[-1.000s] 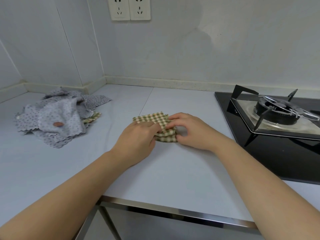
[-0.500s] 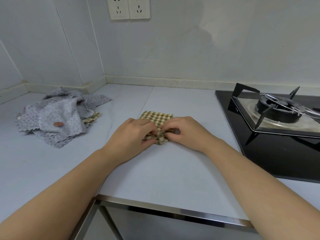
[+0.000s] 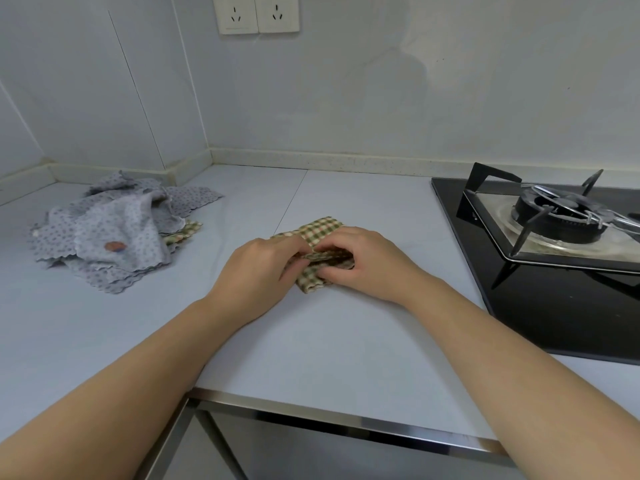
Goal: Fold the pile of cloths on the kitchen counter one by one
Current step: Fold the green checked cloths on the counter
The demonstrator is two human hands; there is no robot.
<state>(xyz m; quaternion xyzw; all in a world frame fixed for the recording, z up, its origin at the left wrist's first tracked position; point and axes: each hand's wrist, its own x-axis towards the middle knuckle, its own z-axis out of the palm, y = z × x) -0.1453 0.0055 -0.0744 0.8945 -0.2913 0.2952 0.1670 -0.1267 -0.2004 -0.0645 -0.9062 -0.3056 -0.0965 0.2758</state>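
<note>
Item: checked cloth (image 3: 323,226), part-folded, lying on the bench (image 3: 329,344) directly under both hands. I am pinching its middle fold with left hand (image 3: 256,268) and right hand (image 3: 362,259), fingers curled and meeting. Its long axis is running away from my wrists, both hands equally near. The unfolded pile (image 3: 114,230) is waiting well outside the left hand.

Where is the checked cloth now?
Head view: the checked cloth sits midway on the counter, gripped by the left hand and right hand, between the pile at left and the stove at right.
</note>
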